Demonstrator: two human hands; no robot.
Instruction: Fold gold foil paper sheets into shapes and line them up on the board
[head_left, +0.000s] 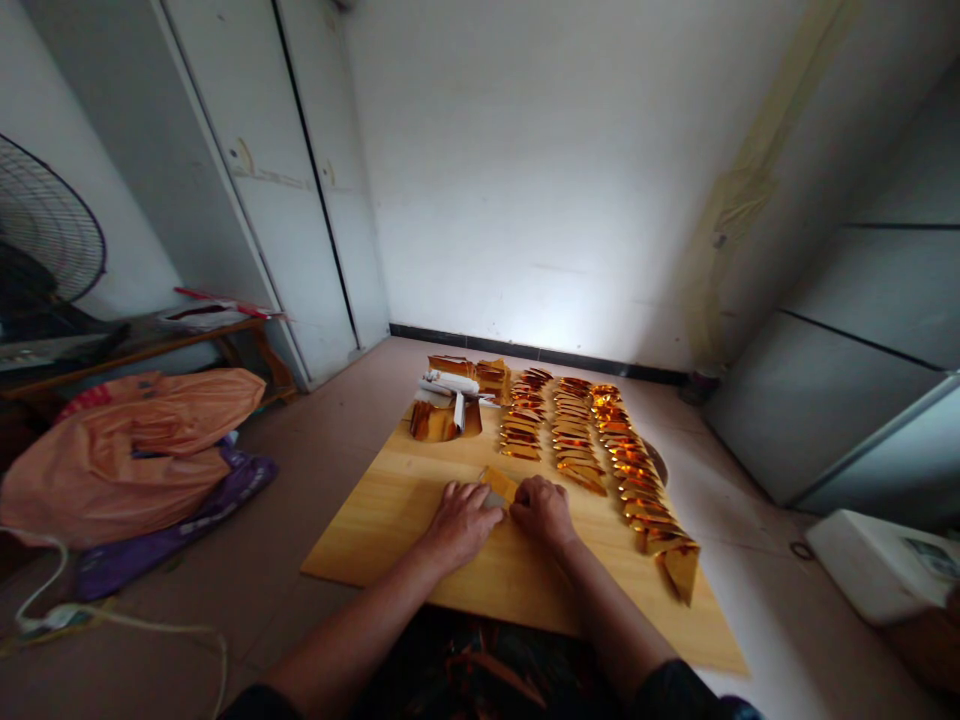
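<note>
While folded gold pieces (592,440) lie in rows toward the board's (375,520) far edge, the left hand (459,520) and right hand (544,508) press, fingers bent, on a gold sheet (500,484) mid-board.

Fan (46,232), orange bag (142,440) (left); white box (885,565) right.

White walls (570,170); pale tiled floor (330,420); tall white cupboard doors (255,180); standing fan (45,240) at left.

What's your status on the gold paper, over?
Both hands, left hand and right hand, pressing one gold sheet flat on the board. Folded pieces in rows beyond. Nothing between them.
</note>
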